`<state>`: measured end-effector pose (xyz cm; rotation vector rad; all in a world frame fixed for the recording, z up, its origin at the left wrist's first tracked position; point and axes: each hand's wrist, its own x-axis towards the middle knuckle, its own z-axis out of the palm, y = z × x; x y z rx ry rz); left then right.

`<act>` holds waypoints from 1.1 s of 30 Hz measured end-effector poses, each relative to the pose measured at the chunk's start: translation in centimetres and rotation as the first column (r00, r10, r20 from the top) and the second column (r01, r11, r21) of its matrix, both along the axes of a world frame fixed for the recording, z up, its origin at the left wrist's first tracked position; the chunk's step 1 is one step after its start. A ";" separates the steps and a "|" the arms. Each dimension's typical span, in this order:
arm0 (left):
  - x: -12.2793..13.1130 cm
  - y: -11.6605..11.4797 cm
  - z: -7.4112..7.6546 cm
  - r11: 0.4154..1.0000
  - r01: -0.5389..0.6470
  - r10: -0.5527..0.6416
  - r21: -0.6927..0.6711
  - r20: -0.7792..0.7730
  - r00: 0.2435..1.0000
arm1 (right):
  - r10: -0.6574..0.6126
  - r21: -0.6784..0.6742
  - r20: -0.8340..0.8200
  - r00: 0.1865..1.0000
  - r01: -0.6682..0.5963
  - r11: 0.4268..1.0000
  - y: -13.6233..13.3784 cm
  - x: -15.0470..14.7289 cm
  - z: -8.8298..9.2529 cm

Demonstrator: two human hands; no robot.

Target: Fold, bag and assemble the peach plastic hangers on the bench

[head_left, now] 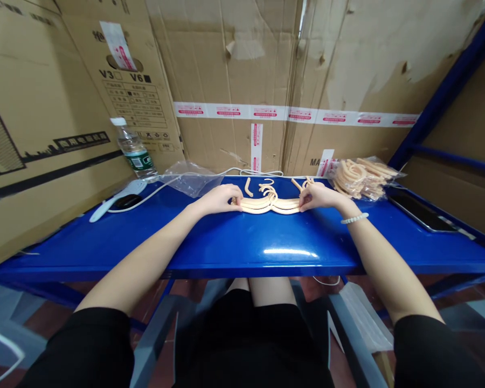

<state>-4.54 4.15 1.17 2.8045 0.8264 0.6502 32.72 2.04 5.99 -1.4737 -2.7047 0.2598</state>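
Several beige clothes hangers (256, 205) lie side by side on the blue table, their hooks pointing away from me. My left hand (223, 199) is closed around their left ends. The right ends sit between the fingers and thumb of my right hand (318, 196), which wears a beaded bracelet at the wrist. Just beyond the hangers lie loose beige parts: a short curved arm piece (248, 187), a small hook (269, 181) and more pieces partly hidden behind my right hand.
A clear bag of beige hanger parts (358, 179) lies at the right back, near a black phone (422, 209). On the left are a water bottle (135, 151), a pale blue brush-like object (117, 200), a white cable and an crumpled plastic bag (194, 179). Cardboard walls (234, 70) enclose the table.
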 end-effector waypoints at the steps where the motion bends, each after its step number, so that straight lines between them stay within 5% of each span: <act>1: 0.0 0.0 0.0 1.000 -0.005 0.006 0.013 -0.013 1.000 | -0.016 0.010 0.011 1.000 0.016 1.000 0.0 -0.1 0.0; 14: -0.3 0.5 -0.5 0.994 -0.086 0.090 0.062 -0.065 0.994 | -0.092 -0.035 -0.051 0.994 0.090 0.995 0.1 -0.4 -0.6; 24: -0.8 0.2 0.4 0.995 -0.080 0.081 0.055 -0.019 0.996 | -0.107 0.022 -0.194 0.975 0.114 0.993 0.1 2.1 1.1; 33: -1.0 0.7 0.1 0.982 -0.173 0.175 0.069 -0.019 0.984 | -0.191 0.023 -0.105 0.976 0.194 0.981 0.2 2.8 1.2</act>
